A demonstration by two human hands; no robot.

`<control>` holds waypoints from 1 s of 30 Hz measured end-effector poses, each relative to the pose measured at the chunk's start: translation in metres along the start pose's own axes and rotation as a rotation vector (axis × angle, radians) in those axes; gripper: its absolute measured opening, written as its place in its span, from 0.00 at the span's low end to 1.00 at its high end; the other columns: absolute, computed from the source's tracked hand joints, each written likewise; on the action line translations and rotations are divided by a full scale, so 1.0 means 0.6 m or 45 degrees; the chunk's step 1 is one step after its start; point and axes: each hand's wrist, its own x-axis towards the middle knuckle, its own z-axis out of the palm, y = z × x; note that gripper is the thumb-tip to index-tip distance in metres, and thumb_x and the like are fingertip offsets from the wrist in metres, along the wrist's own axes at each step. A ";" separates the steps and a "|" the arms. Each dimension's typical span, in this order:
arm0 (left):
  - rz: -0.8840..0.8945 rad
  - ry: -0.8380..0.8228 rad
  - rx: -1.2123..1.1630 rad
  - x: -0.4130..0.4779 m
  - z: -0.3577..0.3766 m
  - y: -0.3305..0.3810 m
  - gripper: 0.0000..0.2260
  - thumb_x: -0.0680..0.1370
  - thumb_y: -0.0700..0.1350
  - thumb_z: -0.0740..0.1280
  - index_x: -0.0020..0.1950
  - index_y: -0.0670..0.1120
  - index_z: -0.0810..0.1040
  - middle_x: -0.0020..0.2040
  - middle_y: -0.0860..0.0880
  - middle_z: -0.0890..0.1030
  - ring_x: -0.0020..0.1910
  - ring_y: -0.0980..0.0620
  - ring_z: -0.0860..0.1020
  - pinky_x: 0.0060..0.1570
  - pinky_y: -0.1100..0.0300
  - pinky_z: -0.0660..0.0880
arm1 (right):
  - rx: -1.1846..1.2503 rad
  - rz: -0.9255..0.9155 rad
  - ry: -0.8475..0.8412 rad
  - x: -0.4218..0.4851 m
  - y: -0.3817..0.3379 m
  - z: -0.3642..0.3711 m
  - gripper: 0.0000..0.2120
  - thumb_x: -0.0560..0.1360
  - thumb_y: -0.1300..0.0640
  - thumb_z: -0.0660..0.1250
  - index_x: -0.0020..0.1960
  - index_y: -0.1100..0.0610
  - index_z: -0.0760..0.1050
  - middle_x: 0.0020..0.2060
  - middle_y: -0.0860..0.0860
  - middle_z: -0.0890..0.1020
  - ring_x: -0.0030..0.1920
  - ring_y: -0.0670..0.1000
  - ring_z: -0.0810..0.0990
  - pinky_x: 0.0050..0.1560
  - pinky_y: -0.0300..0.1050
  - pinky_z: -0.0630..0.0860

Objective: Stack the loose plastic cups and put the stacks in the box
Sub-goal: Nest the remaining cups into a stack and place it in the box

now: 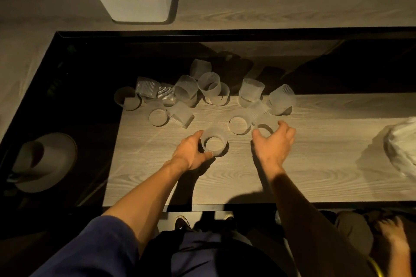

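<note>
One ribbed plastic cup (213, 144) is gripped upright on the counter (315, 175) by the left hand (191, 153), while the second cup (265, 129), ringed by the open right hand (273, 146), should be lifted squarely and nested straight down.

The cup (215, 136) your left hand (191, 153) grips is frosted translucent plastic, finely ribbed down its wall, as are the loose cups (186, 91) beyond it. Your box (135, 4) is milky, matt plastic with smooth sides. The wood-grain board (315, 164) looks matt; its dark surround (78, 63) is glossy and mirror-like. The crumpled white heap (403, 153) may be thin plastic or paper. Your sleeve (101, 249) is dark blue cloth.
</note>
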 end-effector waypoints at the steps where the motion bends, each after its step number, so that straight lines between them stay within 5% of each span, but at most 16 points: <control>1: 0.004 0.009 -0.007 0.000 0.002 0.000 0.33 0.71 0.49 0.78 0.73 0.50 0.70 0.60 0.50 0.81 0.58 0.47 0.79 0.62 0.48 0.76 | 0.086 -0.060 0.004 -0.014 -0.006 -0.001 0.38 0.72 0.44 0.75 0.76 0.55 0.64 0.69 0.53 0.67 0.66 0.53 0.69 0.65 0.51 0.72; 8: 0.038 0.036 -0.030 -0.004 0.006 -0.001 0.29 0.70 0.51 0.78 0.68 0.51 0.73 0.54 0.49 0.83 0.53 0.46 0.81 0.56 0.50 0.79 | 0.279 -0.728 -0.405 -0.098 -0.047 0.005 0.37 0.72 0.49 0.77 0.76 0.55 0.65 0.66 0.47 0.66 0.65 0.43 0.67 0.63 0.35 0.71; 10: 0.037 0.047 -0.024 -0.006 0.006 0.000 0.27 0.70 0.51 0.77 0.67 0.50 0.74 0.52 0.49 0.83 0.51 0.46 0.81 0.53 0.52 0.78 | 0.243 -0.815 -0.487 -0.104 -0.049 0.014 0.38 0.71 0.50 0.77 0.76 0.56 0.66 0.65 0.49 0.67 0.65 0.45 0.68 0.65 0.39 0.72; 12: 0.025 0.046 -0.021 -0.008 0.006 0.000 0.25 0.70 0.50 0.76 0.65 0.49 0.75 0.49 0.50 0.81 0.49 0.45 0.81 0.50 0.55 0.77 | 0.221 -0.851 -0.530 -0.105 -0.047 0.021 0.37 0.71 0.51 0.76 0.76 0.57 0.66 0.65 0.51 0.69 0.65 0.48 0.71 0.66 0.45 0.74; 16: 0.012 0.052 -0.026 -0.012 0.007 0.003 0.25 0.71 0.49 0.77 0.65 0.50 0.75 0.45 0.52 0.78 0.45 0.47 0.79 0.45 0.59 0.73 | 0.207 -0.822 -0.554 -0.098 -0.056 0.026 0.37 0.71 0.52 0.77 0.76 0.57 0.66 0.64 0.50 0.69 0.64 0.48 0.71 0.65 0.40 0.72; 25: -0.009 0.018 -0.077 -0.015 0.002 0.006 0.37 0.61 0.63 0.71 0.69 0.54 0.72 0.51 0.50 0.83 0.50 0.47 0.82 0.54 0.49 0.80 | 0.027 -0.858 -0.530 -0.087 -0.060 0.024 0.35 0.70 0.49 0.75 0.73 0.54 0.68 0.62 0.49 0.70 0.62 0.50 0.71 0.60 0.45 0.75; 30: -0.004 0.027 -0.071 -0.018 0.001 0.011 0.33 0.64 0.56 0.72 0.69 0.51 0.73 0.52 0.49 0.83 0.50 0.46 0.82 0.53 0.49 0.80 | -0.141 -0.901 -0.529 -0.089 -0.063 0.032 0.37 0.70 0.45 0.73 0.74 0.55 0.66 0.61 0.50 0.68 0.62 0.52 0.69 0.60 0.48 0.75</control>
